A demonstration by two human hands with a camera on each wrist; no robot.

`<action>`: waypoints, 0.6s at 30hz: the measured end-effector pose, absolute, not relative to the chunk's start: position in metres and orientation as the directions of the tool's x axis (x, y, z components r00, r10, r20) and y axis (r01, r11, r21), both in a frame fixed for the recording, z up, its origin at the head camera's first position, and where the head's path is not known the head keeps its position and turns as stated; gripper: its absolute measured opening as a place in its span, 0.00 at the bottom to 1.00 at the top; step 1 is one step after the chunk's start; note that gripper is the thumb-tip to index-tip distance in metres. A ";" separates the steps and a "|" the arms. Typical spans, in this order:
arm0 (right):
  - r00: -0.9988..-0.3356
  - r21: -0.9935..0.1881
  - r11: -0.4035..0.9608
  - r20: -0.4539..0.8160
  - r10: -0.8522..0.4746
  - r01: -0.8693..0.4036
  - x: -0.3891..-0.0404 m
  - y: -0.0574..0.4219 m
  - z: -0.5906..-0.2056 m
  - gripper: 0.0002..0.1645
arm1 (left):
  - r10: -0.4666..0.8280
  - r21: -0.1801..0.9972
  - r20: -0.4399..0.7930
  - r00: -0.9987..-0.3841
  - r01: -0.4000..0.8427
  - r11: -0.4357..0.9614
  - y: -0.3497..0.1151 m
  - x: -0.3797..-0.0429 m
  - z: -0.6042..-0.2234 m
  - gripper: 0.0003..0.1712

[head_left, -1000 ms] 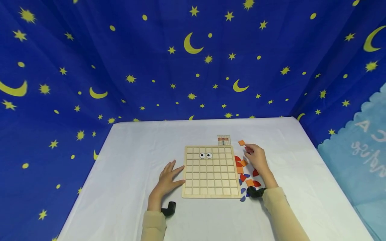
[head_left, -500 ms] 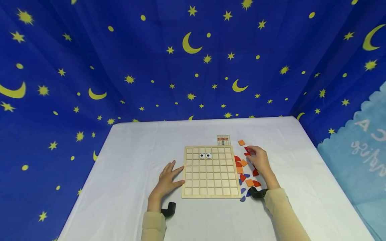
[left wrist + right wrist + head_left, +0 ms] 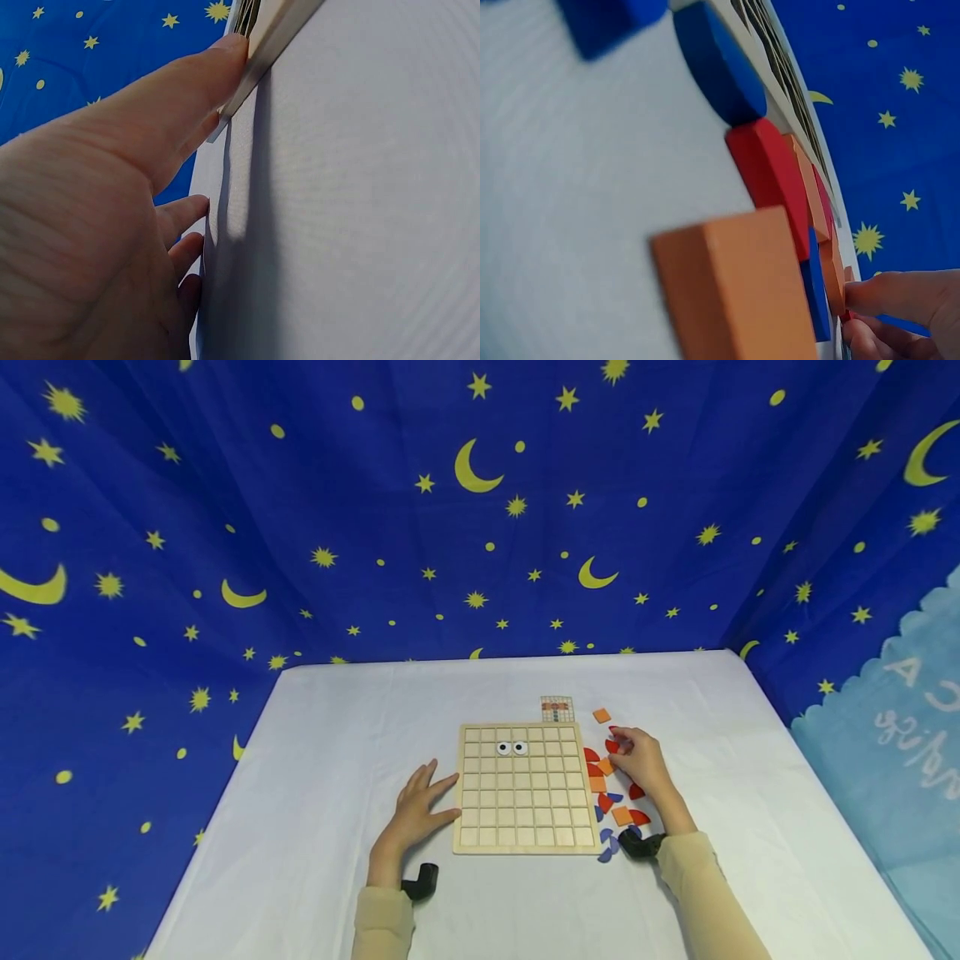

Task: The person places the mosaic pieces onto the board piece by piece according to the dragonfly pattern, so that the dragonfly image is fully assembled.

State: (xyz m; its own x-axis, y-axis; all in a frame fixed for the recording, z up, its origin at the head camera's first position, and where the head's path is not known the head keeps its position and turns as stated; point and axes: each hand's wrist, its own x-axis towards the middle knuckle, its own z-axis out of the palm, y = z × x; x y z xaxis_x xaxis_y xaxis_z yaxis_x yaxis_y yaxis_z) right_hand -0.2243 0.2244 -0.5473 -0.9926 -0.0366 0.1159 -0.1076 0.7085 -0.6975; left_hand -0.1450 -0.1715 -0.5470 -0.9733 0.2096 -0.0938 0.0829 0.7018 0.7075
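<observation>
My left hand (image 3: 414, 810) lies at the left side of a wooden grid board (image 3: 525, 853). Its fingers are spread, and the thumb and a fingertip touch the board's edge; in the left wrist view the thumb (image 3: 202, 71) rests on that rim. Two round eye pieces (image 3: 512, 747) sit side by side in the upper rows. To the right of the board, my right hand (image 3: 643, 762) holds a red quarter-circle piece (image 3: 612, 746) at its fingertips. Its thumb is beside an orange square (image 3: 606, 766). The fingers partly hide the red piece.
Several red, orange and blue pieces lie along the board's right side, among them a blue half-circle (image 3: 604, 855) and an orange square (image 3: 622, 816). Another orange square (image 3: 602, 716) lies farther back. A small pattern card (image 3: 557, 708) is behind the board on the white table (image 3: 360, 718).
My right hand has drawn slightly away from the far orange square, and its thumb has come down closer to the nearer one. More red shows at its fingertips. My left hand stays put.
</observation>
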 end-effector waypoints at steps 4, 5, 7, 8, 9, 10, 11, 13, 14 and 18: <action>-0.993 -0.701 0.704 0.109 -0.045 -0.109 -0.225 0.226 -0.548 0.27 | 0.208 0.705 -0.090 -0.974 0.085 0.704 -0.172 -0.145 -0.548 0.35; -0.993 -0.700 0.706 0.109 -0.046 -0.110 -0.225 0.226 -0.548 0.27 | 0.208 0.704 -0.089 -0.974 0.086 0.705 -0.172 -0.145 -0.549 0.35; -0.992 -0.691 0.714 0.113 -0.047 -0.112 -0.225 0.226 -0.549 0.27 | 0.208 0.705 -0.089 -0.974 0.085 0.704 -0.172 -0.145 -0.548 0.35; -0.992 -0.686 0.719 0.116 -0.045 -0.113 -0.225 0.226 -0.549 0.26 | 0.208 0.706 -0.089 -0.974 0.086 0.703 -0.172 -0.145 -0.548 0.35; -0.992 -0.680 0.724 0.122 -0.045 -0.116 -0.225 0.227 -0.550 0.26 | 0.209 0.708 -0.090 -0.974 0.085 0.701 -0.172 -0.145 -0.548 0.35; -0.991 -0.676 0.727 0.125 -0.044 -0.117 -0.225 0.227 -0.550 0.26 | 0.209 0.708 -0.090 -0.974 0.085 0.701 -0.172 -0.145 -0.548 0.35; -0.991 -0.671 0.732 0.126 -0.042 -0.116 -0.225 0.227 -0.550 0.26 | 0.210 0.710 -0.090 -0.974 0.085 0.699 -0.172 -0.145 -0.547 0.35; -0.992 -0.661 0.742 0.122 -0.040 -0.111 -0.225 0.227 -0.550 0.25 | 0.211 0.712 -0.090 -0.973 0.085 0.697 -0.172 -0.145 -0.547 0.35; -0.992 -0.658 0.745 0.117 -0.040 -0.108 -0.224 0.227 -0.549 0.25 | 0.212 0.713 -0.089 -0.973 0.086 0.696 -0.172 -0.145 -0.547 0.35; -0.996 -0.652 0.754 0.072 -0.046 -0.082 -0.223 0.226 -0.547 0.25 | 0.211 0.715 -0.088 -0.973 0.086 0.693 -0.172 -0.145 -0.547 0.35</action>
